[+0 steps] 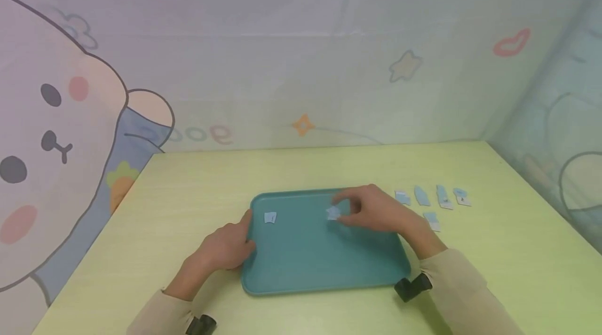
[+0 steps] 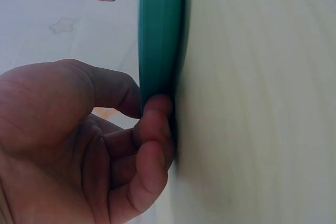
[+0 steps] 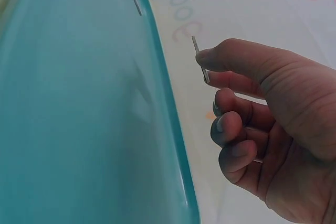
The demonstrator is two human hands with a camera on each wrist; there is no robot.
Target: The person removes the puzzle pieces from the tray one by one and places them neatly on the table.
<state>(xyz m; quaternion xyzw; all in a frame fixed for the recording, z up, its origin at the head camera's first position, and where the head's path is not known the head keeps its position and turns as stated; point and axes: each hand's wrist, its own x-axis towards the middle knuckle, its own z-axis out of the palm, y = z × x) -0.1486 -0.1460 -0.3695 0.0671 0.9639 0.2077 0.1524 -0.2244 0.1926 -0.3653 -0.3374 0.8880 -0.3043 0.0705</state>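
A teal tray (image 1: 301, 259) lies on the table. My left hand (image 1: 229, 246) grips its left rim; in the left wrist view the thumb is on one side of the rim (image 2: 157, 30) and curled fingers are on the other. Above the tray, my right hand (image 1: 373, 210) pinches a small light-blue puzzle piece (image 1: 332, 213) between thumb and index finger. Seen edge-on in the right wrist view, this thin piece (image 3: 195, 43) is held apart from the tray surface. Another small puzzle piece (image 1: 270, 217) lies in the tray's upper left corner.
Several light-blue and white puzzle pieces (image 1: 443, 197) lie on the pale yellow table (image 1: 498, 251) right of the tray, beyond my right forearm. A cloth backdrop (image 1: 301, 63) with cartoon prints stands behind the table, and a bear figure (image 1: 61, 131) is printed at the left.
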